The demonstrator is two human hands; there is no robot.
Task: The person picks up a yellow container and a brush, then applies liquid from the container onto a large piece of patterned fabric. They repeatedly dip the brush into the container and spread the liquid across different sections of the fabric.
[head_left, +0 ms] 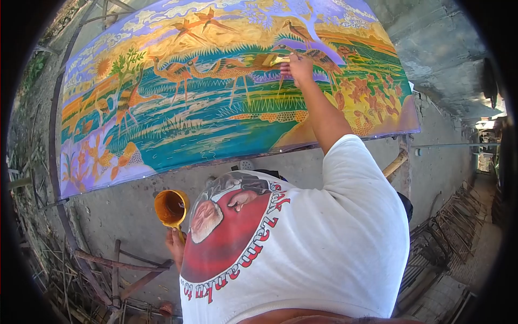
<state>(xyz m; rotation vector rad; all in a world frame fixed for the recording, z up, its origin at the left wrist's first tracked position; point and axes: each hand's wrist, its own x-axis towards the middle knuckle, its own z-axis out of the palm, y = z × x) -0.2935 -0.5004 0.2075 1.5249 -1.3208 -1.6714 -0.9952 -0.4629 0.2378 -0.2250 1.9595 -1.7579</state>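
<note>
Head view, right grip (297, 69): fingers closed on the yellow handle of a flat paintbrush (278, 60), arm stretched out over the cloth.
Paintbrush: above the upper middle of the cloth, bristles pointing left, among the painted birds; whether they press on the fabric cannot be told.
Left grip (175, 244): wrapped around the handle of an orange-yellow mug (157, 209), low beside the shirt.
Mug: just off the cloth's near edge, mouth turned up towards the camera; its contents are hard to make out.
Painted cloth (210, 141): spread across the upper view, showing long-legged birds, teal water, yellow reeds, flowers and a lilac tree under an orange and purple sky.
Shirt (334, 232): white, with a red printed picture and curved lettering.
Floor (127, 227): grey, below the cloth, with a perforated grey clog (246, 164) near the cloth's edge.
Wooden poles (116, 263): crossed at lower left.
</note>
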